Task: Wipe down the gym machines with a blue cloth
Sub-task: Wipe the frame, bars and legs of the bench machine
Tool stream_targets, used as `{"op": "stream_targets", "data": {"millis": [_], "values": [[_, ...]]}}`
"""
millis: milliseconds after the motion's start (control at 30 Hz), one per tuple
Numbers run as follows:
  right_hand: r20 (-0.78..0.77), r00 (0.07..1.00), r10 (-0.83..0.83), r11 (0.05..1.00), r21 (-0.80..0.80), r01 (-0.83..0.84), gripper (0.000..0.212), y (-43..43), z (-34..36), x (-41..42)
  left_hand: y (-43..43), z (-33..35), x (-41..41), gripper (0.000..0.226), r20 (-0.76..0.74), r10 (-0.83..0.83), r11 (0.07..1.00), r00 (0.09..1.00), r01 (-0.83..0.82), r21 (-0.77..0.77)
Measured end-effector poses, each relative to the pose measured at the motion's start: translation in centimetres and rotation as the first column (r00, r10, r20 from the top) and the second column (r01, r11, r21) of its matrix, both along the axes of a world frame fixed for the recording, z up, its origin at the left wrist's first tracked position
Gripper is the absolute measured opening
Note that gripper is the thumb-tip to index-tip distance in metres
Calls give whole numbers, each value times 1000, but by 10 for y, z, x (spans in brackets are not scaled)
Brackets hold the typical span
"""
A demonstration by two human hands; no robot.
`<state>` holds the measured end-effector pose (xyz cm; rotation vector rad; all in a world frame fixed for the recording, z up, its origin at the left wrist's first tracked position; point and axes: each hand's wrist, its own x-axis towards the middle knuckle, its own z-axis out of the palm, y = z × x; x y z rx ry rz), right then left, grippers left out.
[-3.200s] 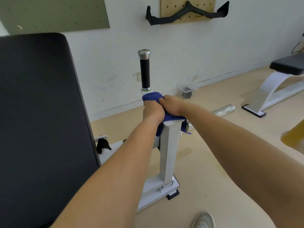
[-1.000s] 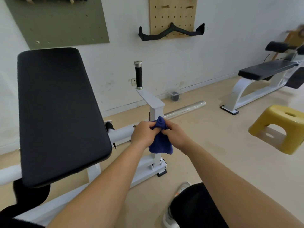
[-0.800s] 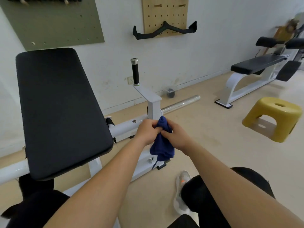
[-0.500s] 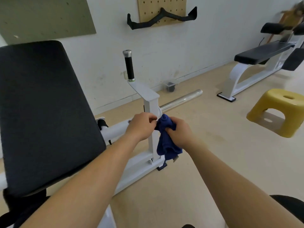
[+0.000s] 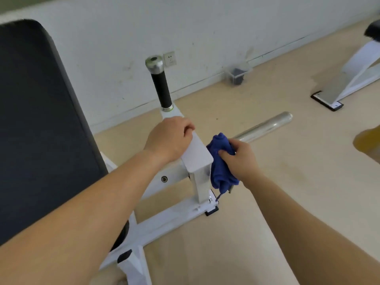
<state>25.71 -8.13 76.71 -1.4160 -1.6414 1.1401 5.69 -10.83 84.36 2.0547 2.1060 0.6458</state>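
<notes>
The black pad [image 5: 41,130] fills the 9 o'clock side of the view, and the machine's white frame [image 5: 164,221] runs out from under it to the white post [image 5: 200,186] at the centre. The left hand [image 5: 170,140] lies on the post's sloped top, its fingers curled over the far edge and gripping it. At 3 o'clock of the post, the right hand [image 5: 240,159] has thumb and fingers closed round the bunched blue cloth [image 5: 221,163], which touches the post's right face and hangs down beside it. The black-grip handle [image 5: 161,87] rises at 12 o'clock of the left hand, and a chrome bar [image 5: 265,126] lies on the floor at 2 o'clock of the cloth.
</notes>
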Motion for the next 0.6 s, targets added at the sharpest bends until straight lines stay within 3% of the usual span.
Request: {"op": "stream_targets", "data": {"millis": [100, 267, 600], "values": [[68, 997, -25, 998, -52, 29, 14, -1, -29, 1, 2, -48, -12, 26, -80, -26, 980, 996, 9, -201], [46, 985, -168, 981, -92, 171, 22, -7, -53, -9, 6, -85, -27, 22, -135, -100, 901, 986, 32, -432], [47, 989, -141, 982, -118, 146, 14, 18, -58, -10, 36, -91, -4, 34, -68, -139, 904, 988, 99, -417]]}}
